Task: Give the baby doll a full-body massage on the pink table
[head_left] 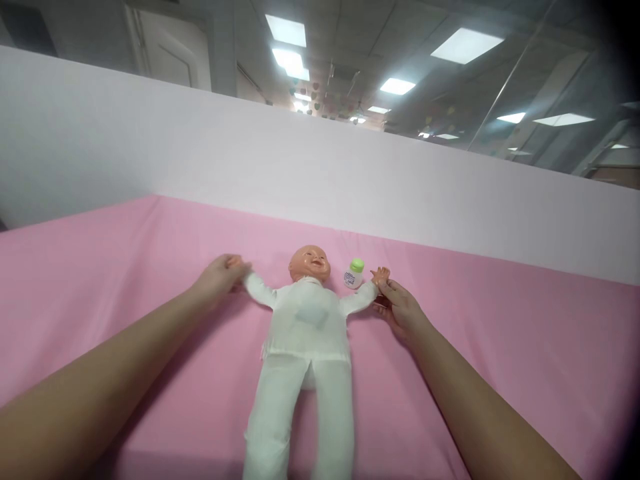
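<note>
Lying face up: a baby doll (pixel 309 333) is laid on a pink sheet (pixel 400 413), with its head pointed away and both arms spread wide.
Doll's clothes: a white top (pixel 285 328) and white pants (pixel 335 420) are worn.
Left hand (pixel 219 275): it is curled nearly closed, and one of the doll's hands is held in it.
Right hand (pixel 401 308): the doll's other arm is pinched at the wrist by it.
Little bottle (pixel 353 273): its green cap (pixel 357 265) is seen beside the doll's head.
White wall (pixel 300 173): it is seen behind the sheet.
Ceiling lights (pixel 467 45): they are turned on.
</note>
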`<state>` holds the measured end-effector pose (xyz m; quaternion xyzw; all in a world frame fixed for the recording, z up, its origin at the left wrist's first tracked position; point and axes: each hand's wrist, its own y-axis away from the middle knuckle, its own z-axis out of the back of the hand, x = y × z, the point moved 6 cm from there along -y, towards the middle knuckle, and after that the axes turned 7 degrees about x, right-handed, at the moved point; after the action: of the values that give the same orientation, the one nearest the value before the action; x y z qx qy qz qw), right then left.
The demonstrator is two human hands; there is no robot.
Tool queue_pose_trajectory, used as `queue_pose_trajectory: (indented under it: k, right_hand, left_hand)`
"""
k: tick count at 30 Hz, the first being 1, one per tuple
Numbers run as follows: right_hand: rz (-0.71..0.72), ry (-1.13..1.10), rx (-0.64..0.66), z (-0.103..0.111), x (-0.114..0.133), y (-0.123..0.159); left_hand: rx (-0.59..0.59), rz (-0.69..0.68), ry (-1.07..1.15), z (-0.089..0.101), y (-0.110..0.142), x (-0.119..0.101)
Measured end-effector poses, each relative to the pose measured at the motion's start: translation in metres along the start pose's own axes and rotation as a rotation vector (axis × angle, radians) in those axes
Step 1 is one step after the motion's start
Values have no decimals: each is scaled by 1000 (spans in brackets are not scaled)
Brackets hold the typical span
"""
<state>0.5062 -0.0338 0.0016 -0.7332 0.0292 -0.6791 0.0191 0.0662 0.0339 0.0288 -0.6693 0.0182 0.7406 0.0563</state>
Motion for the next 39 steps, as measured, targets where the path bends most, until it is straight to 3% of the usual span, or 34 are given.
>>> queue_pose_trajectory:
  k: [3,5,7,11,21,23,25,28,30,33,36,39]
  right_hand:
    - [-83,-67,-65,15,-14,-8]
    - [-79,-109,-104,20,-18,-11]
    - [-55,-129,-130,23,-20,-14]
    - [-21,-126,-177,29,-24,-19]
    - [15,-72,-232,40,-31,-23]
    - [11,-71,-235,40,-28,-21]
    - [6,-63,-227,39,-26,-20]
    - [9,-39,-199,37,-24,-18]
    - [8,-24,-178,35,-25,-19]
    - [-16,-9,-175,35,-28,-22]
    - [-28,22,-198,33,-26,-23]
    - [-13,80,-262,28,-18,-19]
  left_hand:
    - [119,146,-52,17,-9,13]
    - [191,139,-53,27,-15,17]
    - [160,75,-48,36,-22,20]
    - [-19,-11,-78,43,-29,24]
    - [-153,-109,-802,17,-14,6]
    - [-200,-183,-998,5,-7,-3]
    - [-198,-352,-1126,-16,9,-14]
    - [68,-636,-1057,-58,51,-24]
    - [351,-829,-976,-87,89,-27]
    - [678,-940,-966,-118,131,-25]
    - [785,-978,-953,-130,147,-29]
    - [723,-1052,-865,-128,147,-39]
